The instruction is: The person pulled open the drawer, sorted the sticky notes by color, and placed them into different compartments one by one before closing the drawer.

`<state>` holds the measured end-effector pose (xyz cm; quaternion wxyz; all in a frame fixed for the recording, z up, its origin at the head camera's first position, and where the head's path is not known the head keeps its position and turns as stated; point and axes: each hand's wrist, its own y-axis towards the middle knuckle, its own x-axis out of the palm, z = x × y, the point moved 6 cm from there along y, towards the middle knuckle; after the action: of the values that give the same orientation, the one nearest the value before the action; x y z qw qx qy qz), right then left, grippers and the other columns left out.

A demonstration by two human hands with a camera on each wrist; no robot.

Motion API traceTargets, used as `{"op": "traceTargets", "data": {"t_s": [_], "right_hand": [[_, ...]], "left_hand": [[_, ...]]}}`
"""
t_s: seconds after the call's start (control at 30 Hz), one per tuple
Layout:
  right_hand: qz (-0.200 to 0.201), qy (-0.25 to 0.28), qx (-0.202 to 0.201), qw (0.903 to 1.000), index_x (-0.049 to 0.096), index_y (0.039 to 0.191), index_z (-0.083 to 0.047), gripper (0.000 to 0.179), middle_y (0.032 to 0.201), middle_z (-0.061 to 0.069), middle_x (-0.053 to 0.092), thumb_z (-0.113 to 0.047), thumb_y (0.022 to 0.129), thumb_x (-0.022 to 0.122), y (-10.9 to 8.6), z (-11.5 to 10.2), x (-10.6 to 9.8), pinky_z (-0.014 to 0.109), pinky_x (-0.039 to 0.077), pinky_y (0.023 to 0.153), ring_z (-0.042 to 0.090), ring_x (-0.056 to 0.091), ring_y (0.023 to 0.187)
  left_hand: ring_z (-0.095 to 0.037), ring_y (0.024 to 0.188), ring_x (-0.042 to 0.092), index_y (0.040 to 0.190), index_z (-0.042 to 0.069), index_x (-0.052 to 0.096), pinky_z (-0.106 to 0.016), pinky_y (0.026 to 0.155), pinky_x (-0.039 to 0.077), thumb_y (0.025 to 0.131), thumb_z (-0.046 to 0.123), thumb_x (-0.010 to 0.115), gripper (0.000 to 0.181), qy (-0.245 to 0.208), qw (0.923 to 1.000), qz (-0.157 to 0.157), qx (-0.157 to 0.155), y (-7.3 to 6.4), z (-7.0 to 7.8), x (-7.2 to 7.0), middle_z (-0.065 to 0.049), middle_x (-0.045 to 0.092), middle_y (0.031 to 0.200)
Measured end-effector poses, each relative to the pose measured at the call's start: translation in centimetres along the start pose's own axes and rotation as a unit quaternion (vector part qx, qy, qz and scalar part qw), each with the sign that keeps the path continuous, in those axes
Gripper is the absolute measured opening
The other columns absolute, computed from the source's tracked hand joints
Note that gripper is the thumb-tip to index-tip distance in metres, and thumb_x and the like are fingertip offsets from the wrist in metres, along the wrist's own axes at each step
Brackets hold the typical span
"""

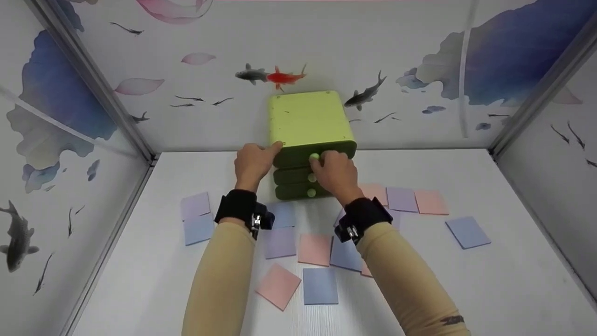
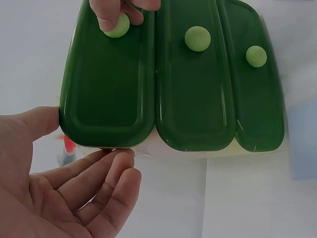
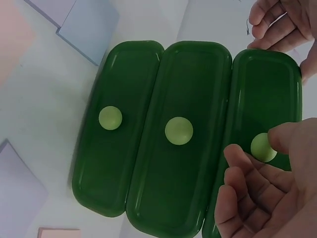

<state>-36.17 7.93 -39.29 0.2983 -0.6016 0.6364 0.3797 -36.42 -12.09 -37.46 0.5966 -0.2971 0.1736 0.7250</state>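
Observation:
A small drawer cabinet [image 1: 310, 119] with a light-green top and three dark-green drawer fronts stands against the back wall. Each front has a round pale-green knob. My right hand [image 1: 336, 172] pinches the top drawer's knob [image 3: 263, 148] between thumb and fingers; the lower two knobs [image 2: 197, 38] [image 2: 256, 56] are untouched. At the cabinet's upper left corner, my left hand [image 1: 254, 161] holds on, its thumb on the top edge and its fingers against the side [image 2: 74, 188]. Whether the top drawer [image 2: 109, 89] is pulled out at all is hard to tell.
Flat pink, purple and blue square cards lie scattered on the white table [image 1: 154, 289]. A blue card [image 1: 468, 232] lies apart at the right, and a purple one [image 1: 196, 206] touches another at the left. Fish-patterned walls [image 1: 326, 42] enclose the table.

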Motion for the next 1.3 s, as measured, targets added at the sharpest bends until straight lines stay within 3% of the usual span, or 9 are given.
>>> {"op": "traceTargets", "data": {"t_s": [0.3, 0.57, 0.93, 1.1, 1.3], "right_hand": [[0.020, 0.006, -0.009, 0.9997, 0.050, 0.067, -0.015, 0.042, 0.061, 0.000, 0.049, -0.041, 0.099, 0.054, 0.0, -0.1, 0.0, 0.029, 0.036, 0.050, 0.016, 0.050, 0.056], [0.035, -0.013, -0.023, 0.9991, 0.045, 0.060, -0.017, 0.046, 0.056, -0.002, 0.043, -0.040, 0.099, 0.054, -0.3, -0.2, -0.2, 0.028, 0.034, 0.049, 0.015, 0.048, 0.052], [0.025, -0.018, -0.032, 0.9990, 0.049, 0.061, -0.016, 0.045, 0.057, -0.001, 0.049, -0.040, 0.098, 0.055, -1.8, 0.0, -0.1, 0.027, 0.036, 0.048, 0.014, 0.049, 0.052], [0.030, -0.021, -0.042, 0.9984, 0.050, 0.061, -0.015, 0.045, 0.057, -0.001, 0.048, -0.040, 0.097, 0.056, -2.7, 0.1, -0.4, 0.026, 0.036, 0.048, 0.014, 0.050, 0.052], [0.028, -0.018, -0.051, 0.9982, 0.049, 0.059, -0.016, 0.046, 0.053, -0.003, 0.041, -0.040, 0.097, 0.057, -3.7, 0.5, -0.6, 0.026, 0.033, 0.047, 0.014, 0.045, 0.049]], "left_hand": [[-0.017, 0.071, 0.064, 0.100, 0.007, 0.069, -0.028, 0.061, 0.046, 0.086, 0.058, 0.062, 0.054, -0.026, 0.9995, -0.002, -0.019, -0.1, -0.3, 0.2, -0.007, 0.068, 0.080], [-0.015, 0.068, 0.061, 0.097, 0.007, 0.068, -0.025, 0.059, 0.045, 0.087, 0.056, 0.061, 0.050, -0.055, 0.9977, -0.022, -0.034, -0.1, -0.4, 0.4, -0.008, 0.068, 0.085], [-0.024, 0.081, 0.066, 0.097, 0.006, 0.069, -0.029, 0.066, 0.045, 0.087, 0.057, 0.060, 0.053, -0.038, 0.9988, -0.018, -0.026, -0.1, -0.4, 0.3, -0.010, 0.069, 0.088], [-0.018, 0.072, 0.062, 0.092, 0.007, 0.069, -0.028, 0.063, 0.046, 0.087, 0.057, 0.061, 0.050, -0.044, 0.9986, -0.019, -0.023, -0.1, -0.5, 0.4, -0.006, 0.066, 0.081], [-0.015, 0.069, 0.062, 0.101, 0.006, 0.068, -0.026, 0.063, 0.046, 0.087, 0.056, 0.063, 0.052, -0.055, 0.9978, -0.026, -0.027, -0.1, -0.7, 0.4, -0.009, 0.069, 0.088]]}}
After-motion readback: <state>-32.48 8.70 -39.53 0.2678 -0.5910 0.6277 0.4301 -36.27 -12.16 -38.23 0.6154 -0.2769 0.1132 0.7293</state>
